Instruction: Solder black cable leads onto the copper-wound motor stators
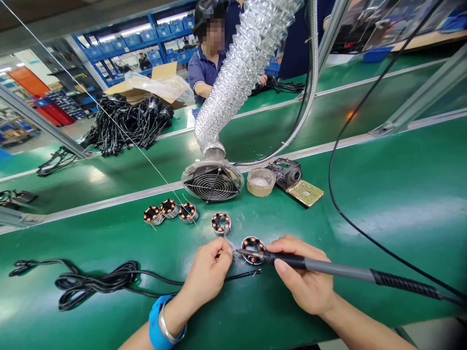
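My right hand [304, 274] grips a soldering iron [339, 268] by its dark grip, the tip pointing left. That tip is at the left edge of a motor stator [252, 250] with copper windings, and a wisp of smoke rises there. Close to the tip, my left hand [211, 265] is closed in a pinch; what its fingers hold is mostly hidden. A black cable [160, 278] passes under the left hand, its stripped end showing between my hands. Another stator [221, 223] sits just beyond my left fingers.
Several stators [169, 208] stand at left. Beyond are a fan-fitted duct [213, 182], a round tan container [261, 183] and an iron holder [288, 172]. A thin line [134, 144] slants down from upper left. Across the bench, a person [207, 68] works near piled black cables [127, 121].
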{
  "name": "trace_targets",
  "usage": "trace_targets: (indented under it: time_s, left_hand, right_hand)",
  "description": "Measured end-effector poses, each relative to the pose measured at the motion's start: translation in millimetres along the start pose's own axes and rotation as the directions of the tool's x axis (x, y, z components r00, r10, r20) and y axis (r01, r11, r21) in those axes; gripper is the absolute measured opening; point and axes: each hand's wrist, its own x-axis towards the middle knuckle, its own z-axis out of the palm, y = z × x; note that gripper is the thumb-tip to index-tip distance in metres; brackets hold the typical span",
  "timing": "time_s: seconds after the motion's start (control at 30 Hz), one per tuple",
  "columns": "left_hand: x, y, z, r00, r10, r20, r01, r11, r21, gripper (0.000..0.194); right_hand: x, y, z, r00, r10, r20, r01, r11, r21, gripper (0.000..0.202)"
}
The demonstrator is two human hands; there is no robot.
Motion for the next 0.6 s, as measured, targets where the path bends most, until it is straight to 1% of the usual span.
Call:
trace_targets:
  time_s: [0.17, 0.27, 0.33, 0.43, 0.6]
  left_hand:
    - [0, 1, -0.6, 1.0, -0.01, 0.003, 0.01, 1.0, 0.025, 0.023]
    - [0, 2, -1.0, 1.0, -0.008, 0.001, 0.008, 0.999, 0.04, 0.023]
    - [0, 2, -1.1, 1.0, -0.008, 0.002, 0.007, 0.999, 0.038, 0.023]
    - [-1, 2, -0.7, 1.0, -0.004, 0.008, 0.004, 1.0, 0.031, 0.023]
    - [-1, 2, -0.2, 1.0, 0.006, 0.003, -0.006, 1.0, 0.028, 0.023]
  right_hand:
    - [1, -11, 3, 0.99, -0.138, 0.015, 0.138, 0.99, -0.009, 0.021]
    - [2, -14, 3, 0.981, -0.193, 0.022, 0.193, 0.981, -0.013, 0.024]
    - [4, -15, 2, 0.98, -0.199, 0.003, 0.199, 0.98, 0.0, 0.026]
    - [5, -16, 0, 0.984, -0.174, -0.03, 0.175, 0.984, 0.022, 0.027]
    - [6, -15, 1, 0.988, -0.151, -0.044, 0.153, 0.987, 0.038, 0.025]
